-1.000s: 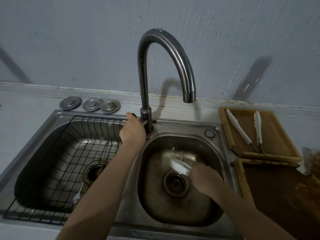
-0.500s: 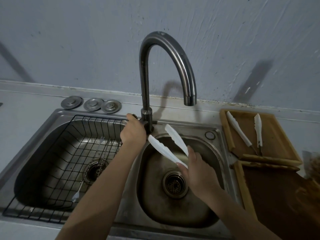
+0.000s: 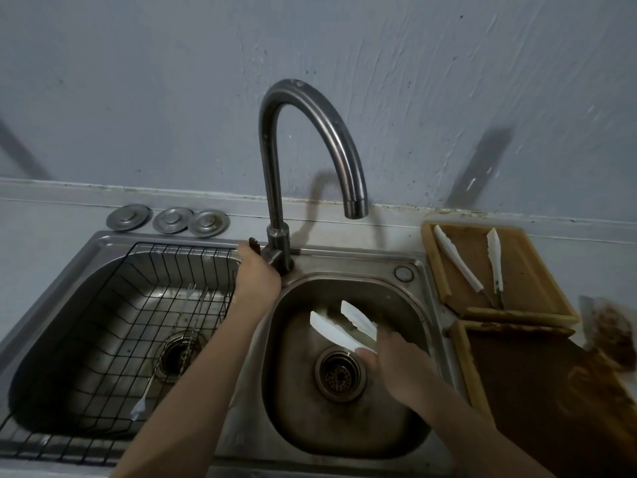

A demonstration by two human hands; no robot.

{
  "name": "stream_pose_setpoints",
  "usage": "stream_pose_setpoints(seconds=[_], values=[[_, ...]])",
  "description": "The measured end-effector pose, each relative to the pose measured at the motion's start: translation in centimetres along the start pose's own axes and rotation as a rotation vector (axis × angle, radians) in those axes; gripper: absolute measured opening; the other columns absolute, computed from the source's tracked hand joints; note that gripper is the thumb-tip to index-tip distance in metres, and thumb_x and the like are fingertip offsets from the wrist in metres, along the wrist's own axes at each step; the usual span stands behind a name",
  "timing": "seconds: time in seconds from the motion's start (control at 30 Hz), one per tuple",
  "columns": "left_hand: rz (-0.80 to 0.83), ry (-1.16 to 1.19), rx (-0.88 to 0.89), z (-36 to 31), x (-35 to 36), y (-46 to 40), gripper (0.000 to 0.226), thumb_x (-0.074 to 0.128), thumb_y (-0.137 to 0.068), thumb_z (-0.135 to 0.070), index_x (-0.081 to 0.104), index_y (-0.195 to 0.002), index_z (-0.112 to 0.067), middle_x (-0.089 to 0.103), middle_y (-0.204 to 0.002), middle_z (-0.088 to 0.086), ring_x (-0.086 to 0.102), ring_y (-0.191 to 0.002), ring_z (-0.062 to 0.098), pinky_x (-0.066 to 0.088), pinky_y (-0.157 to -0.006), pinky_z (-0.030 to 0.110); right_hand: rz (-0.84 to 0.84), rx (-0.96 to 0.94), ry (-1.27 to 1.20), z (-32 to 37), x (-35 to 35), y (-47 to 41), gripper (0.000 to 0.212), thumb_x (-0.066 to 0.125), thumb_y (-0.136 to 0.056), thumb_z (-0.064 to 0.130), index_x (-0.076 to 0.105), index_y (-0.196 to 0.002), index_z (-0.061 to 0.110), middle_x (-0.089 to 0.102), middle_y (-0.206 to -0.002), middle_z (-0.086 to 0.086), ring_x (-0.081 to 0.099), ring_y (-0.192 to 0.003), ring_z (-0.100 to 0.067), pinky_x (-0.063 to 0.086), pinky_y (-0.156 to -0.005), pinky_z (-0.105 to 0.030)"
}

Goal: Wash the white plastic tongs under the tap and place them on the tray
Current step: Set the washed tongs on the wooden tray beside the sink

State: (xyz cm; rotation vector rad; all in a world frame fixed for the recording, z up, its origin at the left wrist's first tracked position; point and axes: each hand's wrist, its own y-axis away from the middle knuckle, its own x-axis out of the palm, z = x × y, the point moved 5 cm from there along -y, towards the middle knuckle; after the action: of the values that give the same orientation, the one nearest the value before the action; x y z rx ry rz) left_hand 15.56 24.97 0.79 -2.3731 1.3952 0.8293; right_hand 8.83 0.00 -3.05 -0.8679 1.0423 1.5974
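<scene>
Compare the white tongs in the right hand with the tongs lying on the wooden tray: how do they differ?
The held tongs are gripped by the right hand above the right sink basin, while the tray tongs lie flat on the wooden tray. The held tongs' arms point up-left toward the tap, fairly close together; the tray tongs' arms splay wider and point away toward the wall. Both are white, with long, toothed-looking arms.
</scene>
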Motion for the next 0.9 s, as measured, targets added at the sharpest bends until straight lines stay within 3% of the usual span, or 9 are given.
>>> stream_pose_setpoints(seconds=[0.1, 0.17, 0.2, 0.3, 0.37, 0.5, 0.63, 0.77, 0.9], values=[[0.114, 0.328, -0.149, 1.7, 2.2, 1.4, 0.039, 0.049, -0.089, -0.001, 0.032, -0.124, 0.002, 0.059, -0.107, 0.017, 0.064, -0.079, 0.022, 0.053, -0.067, 0.034, 0.062, -0.003, -0.107, -1.5, -0.7, 0.3, 0.050, 0.045, -0.089, 0.052, 0.045, -0.125, 0.019, 0.064, -0.112, -0.001, 0.061, -0.094, -0.014, 0.049, -0.074, -0.030], [0.253, 0.478, -0.370, 2.3, 4.6, 3.5, 0.009, 0.046, -0.089, -0.002, 0.048, -0.098, -0.004, 0.059, -0.087, 0.014, 0.063, -0.051, 0.014, 0.047, -0.042, 0.022, 0.059, -0.029, -0.266, -2.3, -2.4, 0.5, 0.047, 0.046, -0.089, 0.050, 0.050, -0.121, 0.016, 0.065, -0.107, -0.001, 0.060, -0.087, -0.007, 0.050, -0.076, -0.028], [0.370, 0.434, -0.405, 2.3, 5.9, 4.5, 0.006, 0.046, -0.088, -0.002, 0.049, -0.089, -0.007, 0.058, -0.076, 0.012, 0.057, -0.042, 0.013, 0.039, -0.037, 0.018, 0.040, -0.024, -0.362, -2.9, -3.5, 0.6, 0.046, 0.047, -0.089, 0.048, 0.050, -0.122, 0.016, 0.065, -0.101, 0.002, 0.058, -0.079, -0.002, 0.049, -0.071, -0.024], [0.792, 0.172, -0.238, 0.6, 9.7, 7.2, 0.013, 0.051, -0.089, -0.010, 0.051, -0.080, -0.019, 0.058, -0.069, 0.003, 0.050, -0.049, 0.011, 0.034, -0.038, 0.016, -0.046, 0.076, -0.567, -5.4, -7.0, 0.3, 0.049, 0.049, -0.089, 0.045, 0.045, -0.129, 0.016, 0.061, -0.091, 0.010, 0.066, -0.068, -0.011, 0.055, -0.059, -0.024], [0.902, 0.114, -0.127, -1.6, 11.8, 8.0, 0.013, 0.047, -0.091, -0.012, 0.056, -0.083, -0.018, 0.057, -0.072, -0.001, 0.050, -0.051, 0.010, 0.037, -0.043, 0.017, -0.171, 0.123, -0.551, -7.7, -9.5, -0.4, 0.051, 0.048, -0.090, 0.043, 0.042, -0.131, 0.014, 0.061, -0.095, 0.005, 0.067, -0.072, -0.016, 0.056, -0.056, -0.022], [0.742, -0.080, 0.320, -8.2, 14.9, 8.0, 0.017, 0.048, -0.088, -0.015, 0.063, -0.096, -0.015, 0.060, -0.079, -0.003, 0.058, -0.075, 0.015, 0.043, -0.064, 0.023, -0.365, 0.215, -0.341, -11.8, -13.4, -1.9, 0.054, 0.051, -0.091, 0.037, 0.034, -0.136, 0.015, 0.049, -0.129, -0.012, 0.057, -0.091, -0.014, 0.049, -0.063, -0.024], [0.714, -0.211, 0.551, -12.4, 17.9, 9.0, 0.026, 0.047, -0.090, -0.015, 0.060, -0.113, -0.015, 0.062, -0.115, 0.004, 0.057, -0.096, 0.013, 0.046, -0.081, 0.025, -0.446, 0.303, -0.204, -14.4, -14.5, -2.9, 0.052, 0.053, -0.090, 0.033, 0.035, -0.134, 0.013, 0.041, -0.135, -0.016, 0.050, -0.112, -0.028, 0.045, -0.088, -0.039], [0.649, -0.506, 0.869, -14.2, 21.3, 9.3, 0.038, 0.047, -0.089, -0.013, 0.052, -0.127, -0.016, 0.049, -0.136, 0.007, 0.046, -0.124, 0.024, 0.037, -0.106, 0.037, -0.445, 0.302, -0.164, -15.9, -13.9, -4.4, 0.047, 0.049, -0.092, 0.034, 0.035, -0.131, 0.013, 0.041, -0.132, -0.015, 0.053, -0.106, -0.026, 0.045, -0.084, -0.035], [0.690, -0.661, 0.923, -13.2, 23.5, 9.1, 0.060, 0.050, -0.086, -0.012, 0.033, -0.142, -0.023, 0.029, -0.153, 0.001, 0.030, -0.134, 0.032, 0.028, -0.111, 0.045, -0.445, 0.300, -0.144, -16.6, -12.7, -6.4, 0.044, 0.047, -0.092, 0.035, 0.037, -0.129, 0.014, 0.043, -0.130, -0.012, 0.055, -0.100, -0.020, 0.044, -0.079, -0.029]])
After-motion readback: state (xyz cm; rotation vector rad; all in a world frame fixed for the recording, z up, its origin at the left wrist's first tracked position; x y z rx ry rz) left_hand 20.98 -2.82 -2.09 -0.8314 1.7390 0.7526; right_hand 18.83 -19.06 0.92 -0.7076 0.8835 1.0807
